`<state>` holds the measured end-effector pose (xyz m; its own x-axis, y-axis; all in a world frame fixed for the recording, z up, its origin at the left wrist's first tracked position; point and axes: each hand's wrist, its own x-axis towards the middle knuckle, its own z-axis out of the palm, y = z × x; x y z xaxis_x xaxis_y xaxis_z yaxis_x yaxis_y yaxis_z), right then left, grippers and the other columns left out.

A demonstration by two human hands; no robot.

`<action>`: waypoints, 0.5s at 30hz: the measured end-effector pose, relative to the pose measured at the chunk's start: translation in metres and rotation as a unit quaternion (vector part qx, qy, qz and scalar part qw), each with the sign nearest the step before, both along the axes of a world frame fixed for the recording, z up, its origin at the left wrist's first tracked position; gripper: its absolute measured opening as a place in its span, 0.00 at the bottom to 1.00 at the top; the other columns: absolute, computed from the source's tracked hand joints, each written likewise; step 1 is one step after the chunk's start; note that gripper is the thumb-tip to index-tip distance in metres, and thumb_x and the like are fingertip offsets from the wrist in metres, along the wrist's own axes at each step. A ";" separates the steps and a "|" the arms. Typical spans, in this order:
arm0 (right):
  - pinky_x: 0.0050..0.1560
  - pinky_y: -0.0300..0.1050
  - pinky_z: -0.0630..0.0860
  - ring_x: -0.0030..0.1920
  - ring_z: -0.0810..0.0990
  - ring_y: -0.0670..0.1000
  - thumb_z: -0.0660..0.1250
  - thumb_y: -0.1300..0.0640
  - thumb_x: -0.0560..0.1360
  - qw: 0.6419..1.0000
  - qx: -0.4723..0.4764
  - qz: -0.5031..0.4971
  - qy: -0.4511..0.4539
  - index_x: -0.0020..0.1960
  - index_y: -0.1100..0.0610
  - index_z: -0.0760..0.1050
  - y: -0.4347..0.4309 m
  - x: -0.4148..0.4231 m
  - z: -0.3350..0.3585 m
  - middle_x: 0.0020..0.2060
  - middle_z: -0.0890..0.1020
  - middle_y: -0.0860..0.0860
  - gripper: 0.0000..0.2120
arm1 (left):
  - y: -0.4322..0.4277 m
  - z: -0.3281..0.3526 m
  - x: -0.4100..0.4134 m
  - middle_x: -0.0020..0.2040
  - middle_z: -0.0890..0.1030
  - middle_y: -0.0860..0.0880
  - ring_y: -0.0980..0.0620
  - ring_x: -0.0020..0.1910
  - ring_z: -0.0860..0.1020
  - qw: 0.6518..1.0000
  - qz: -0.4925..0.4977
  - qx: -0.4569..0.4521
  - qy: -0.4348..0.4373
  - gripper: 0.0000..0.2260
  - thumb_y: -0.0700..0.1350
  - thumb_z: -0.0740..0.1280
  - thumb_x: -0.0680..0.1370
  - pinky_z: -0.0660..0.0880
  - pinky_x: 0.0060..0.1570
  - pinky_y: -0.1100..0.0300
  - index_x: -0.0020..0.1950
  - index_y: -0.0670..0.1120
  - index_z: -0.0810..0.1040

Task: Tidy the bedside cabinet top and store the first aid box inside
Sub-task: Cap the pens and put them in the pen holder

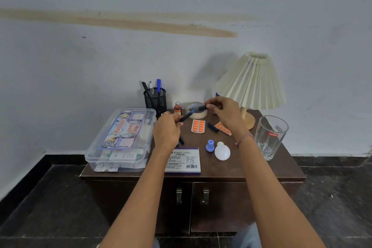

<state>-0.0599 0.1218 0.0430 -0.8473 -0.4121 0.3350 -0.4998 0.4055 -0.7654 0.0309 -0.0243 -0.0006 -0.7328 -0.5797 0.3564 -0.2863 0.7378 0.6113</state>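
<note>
A clear plastic first aid box (120, 141) with a printed label lies at the left of the dark wooden cabinet top (251, 167). My left hand (167, 132) grips a dark marker with a blue tip (186, 117), its point aimed up and right. My right hand (223, 110) pinches the marker's black cap (202, 108) just beyond that tip, a small gap between them. Both hands hover above the cabinet's middle. Two orange pill strips (198, 126) (223, 128) lie flat below them, with a loose black cap (213, 127) in between.
A mesh pen holder (155, 99) with pens, a small brown bottle (178, 108) and a tape roll (196, 111) stand at the back. A pleated lamp (252, 84) and a glass (270, 137) stand right. A stamp pad box (183, 160), white bulb (222, 151) and blue stopper (210, 145) lie in front. The cabinet doors (217, 205) are closed.
</note>
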 end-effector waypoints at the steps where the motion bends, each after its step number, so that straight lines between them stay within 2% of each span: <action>1: 0.54 0.41 0.76 0.49 0.80 0.50 0.66 0.59 0.76 1.000 0.004 0.008 -0.005 0.54 0.58 0.80 0.000 0.000 0.000 0.47 0.83 0.53 0.08 | 0.000 0.000 0.000 0.54 0.79 0.48 0.49 0.51 0.79 1.000 0.000 -0.005 -0.002 0.12 0.42 0.67 0.76 0.71 0.44 0.61 0.59 0.48 0.80; 5: 0.50 0.34 0.75 0.45 0.81 0.46 0.66 0.59 0.76 0.999 0.018 0.044 -0.014 0.55 0.59 0.79 -0.001 0.003 -0.001 0.46 0.83 0.53 0.09 | 0.002 0.000 0.001 0.55 0.79 0.47 0.48 0.52 0.78 1.000 -0.010 -0.024 -0.017 0.13 0.42 0.66 0.77 0.75 0.50 0.55 0.61 0.49 0.79; 9: 0.39 0.21 0.71 0.41 0.79 0.42 0.66 0.60 0.76 0.998 0.033 0.057 -0.012 0.53 0.57 0.80 -0.001 0.004 -0.003 0.42 0.81 0.50 0.07 | 0.005 0.001 0.001 0.55 0.78 0.47 0.47 0.52 0.78 0.999 -0.021 -0.044 -0.022 0.13 0.41 0.64 0.78 0.75 0.51 0.54 0.61 0.50 0.79; 11: 0.39 0.22 0.71 0.44 0.79 0.46 0.67 0.59 0.76 0.997 0.039 0.059 -0.013 0.54 0.57 0.79 -0.003 0.003 -0.005 0.43 0.80 0.50 0.08 | 0.006 0.002 0.000 0.55 0.78 0.48 0.48 0.51 0.77 0.998 -0.029 -0.051 -0.021 0.13 0.41 0.64 0.78 0.74 0.49 0.56 0.61 0.51 0.79; 13: 0.40 0.28 0.71 0.48 0.80 0.51 0.68 0.57 0.75 0.998 0.042 0.044 -0.010 0.57 0.56 0.76 -0.005 0.003 -0.008 0.46 0.81 0.55 0.11 | 0.006 0.001 0.000 0.55 0.78 0.48 0.49 0.51 0.77 0.997 -0.038 -0.058 -0.027 0.13 0.42 0.63 0.79 0.71 0.47 0.59 0.61 0.51 0.79; 15: 0.37 0.29 0.72 0.46 0.82 0.52 0.70 0.57 0.74 0.999 0.001 0.027 -0.023 0.57 0.58 0.73 -0.006 0.004 -0.010 0.45 0.82 0.60 0.14 | 0.006 0.002 0.000 0.54 0.79 0.48 0.49 0.51 0.77 0.997 -0.048 -0.053 -0.028 0.12 0.42 0.64 0.78 0.71 0.47 0.60 0.61 0.50 0.79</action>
